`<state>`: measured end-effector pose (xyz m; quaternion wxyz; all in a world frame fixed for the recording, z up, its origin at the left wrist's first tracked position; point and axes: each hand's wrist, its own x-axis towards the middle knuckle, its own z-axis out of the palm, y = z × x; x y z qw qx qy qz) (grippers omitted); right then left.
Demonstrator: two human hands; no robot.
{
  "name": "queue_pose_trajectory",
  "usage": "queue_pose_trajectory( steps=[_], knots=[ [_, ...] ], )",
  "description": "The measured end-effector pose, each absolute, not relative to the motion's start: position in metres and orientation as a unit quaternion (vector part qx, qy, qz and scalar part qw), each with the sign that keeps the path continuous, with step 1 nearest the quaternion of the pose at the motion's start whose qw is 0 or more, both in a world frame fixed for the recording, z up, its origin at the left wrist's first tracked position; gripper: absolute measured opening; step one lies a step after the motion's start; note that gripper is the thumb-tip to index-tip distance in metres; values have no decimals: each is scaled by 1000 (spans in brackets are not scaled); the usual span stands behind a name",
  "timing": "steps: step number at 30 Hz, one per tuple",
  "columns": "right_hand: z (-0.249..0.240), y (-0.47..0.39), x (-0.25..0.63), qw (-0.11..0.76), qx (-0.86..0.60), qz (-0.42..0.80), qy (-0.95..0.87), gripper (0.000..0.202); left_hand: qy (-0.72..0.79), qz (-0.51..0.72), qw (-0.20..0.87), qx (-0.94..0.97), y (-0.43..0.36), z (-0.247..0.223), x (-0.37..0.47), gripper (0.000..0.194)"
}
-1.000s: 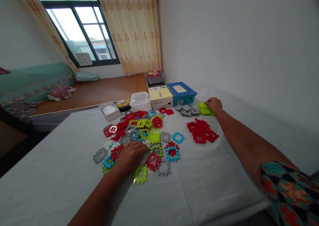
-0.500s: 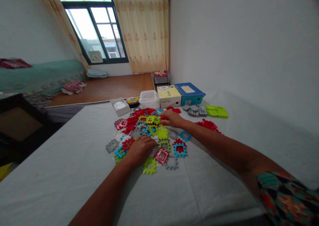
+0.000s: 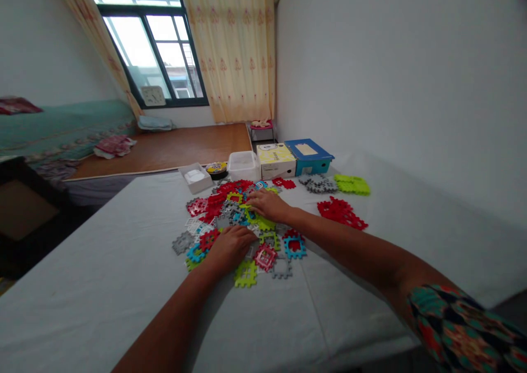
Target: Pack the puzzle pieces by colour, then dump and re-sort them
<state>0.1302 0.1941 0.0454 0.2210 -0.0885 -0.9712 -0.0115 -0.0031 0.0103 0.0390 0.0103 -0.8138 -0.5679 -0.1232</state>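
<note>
A heap of flat, toothed plastic building squares lies on the white-covered table, in red, lime green, blue, grey and white. My left hand (image 3: 233, 247) rests on the near side of the heap, its fingers lying loosely over the pieces. Farther back, my right hand (image 3: 267, 204) reaches over the middle, fingers stretched across lime-green squares (image 3: 265, 223); what lies under its palm is hidden. By my left hand are a red square (image 3: 208, 239) and a lime-green square (image 3: 246, 274). A blue square frame (image 3: 295, 247) lies to the right, near a pink square (image 3: 265, 257).
Behind the heap stand a white open box (image 3: 196, 178), a round black-and-yellow tin (image 3: 217, 170), a clear plastic tub (image 3: 244, 166), a yellow-white box (image 3: 275, 160) and a blue box (image 3: 309, 156). Separate grey (image 3: 318, 184), lime (image 3: 352, 185) and red piles (image 3: 341, 213) lie at right.
My right hand has moved left and nearer, from the heap's far right over the lime-green squares, covering some of them. My left hand stays in place. The view has shifted slightly.
</note>
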Motion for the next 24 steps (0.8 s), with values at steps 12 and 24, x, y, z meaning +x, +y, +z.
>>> queue_pose_trajectory(
  steps=[12,24],
  knots=[
    [74,313,330,353,-560,87,-744,27,-556,-133,32,-820,15,31,-12,29],
    [48,339,414,345,-671,47,-654,26,-562,-119,31,-818,17,28,-14,28]
  ],
)
